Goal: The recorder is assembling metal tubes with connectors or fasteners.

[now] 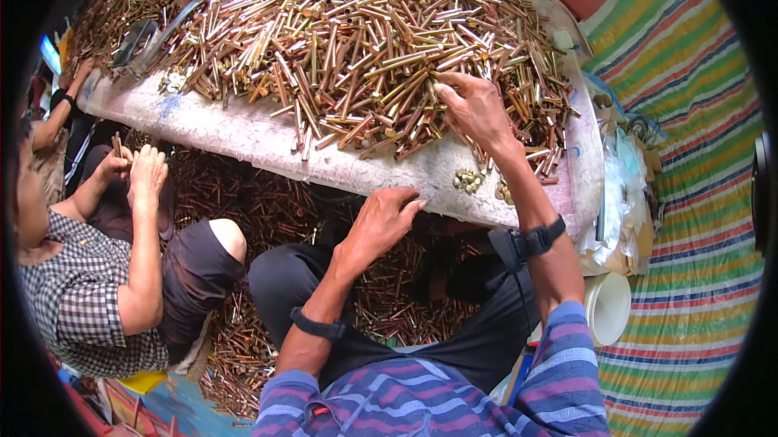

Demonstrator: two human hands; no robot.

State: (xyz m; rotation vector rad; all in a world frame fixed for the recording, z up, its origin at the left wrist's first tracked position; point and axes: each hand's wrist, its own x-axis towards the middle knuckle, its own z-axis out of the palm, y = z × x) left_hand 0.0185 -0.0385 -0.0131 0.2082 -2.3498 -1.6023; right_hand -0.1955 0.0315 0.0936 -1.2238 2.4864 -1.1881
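Note:
A large heap of thin copper- and brass-coloured metal tubes [348,48] covers the pale, cloth-topped table [267,145]. At its front right slope my right hand [474,109] reaches in, thumb and forefinger pinched together among the tubes. What lies between those fingertips is hard to make out. Just off the table's front edge is my left hand [377,226], with its thumb and forefinger a little apart and nothing visible between them. Its other fingers are curled and partly hidden. Small brass-coloured caps [468,182] sit in a little pile near the table edge, below my right hand.
On the left a person in a checked shirt [89,291] sits holding a short tube [117,143]. Another person's hand [79,76] rests by the table's left end. More tubes [235,194] cover the floor. Plastic bags [620,194] and a white bucket [608,307] stand right.

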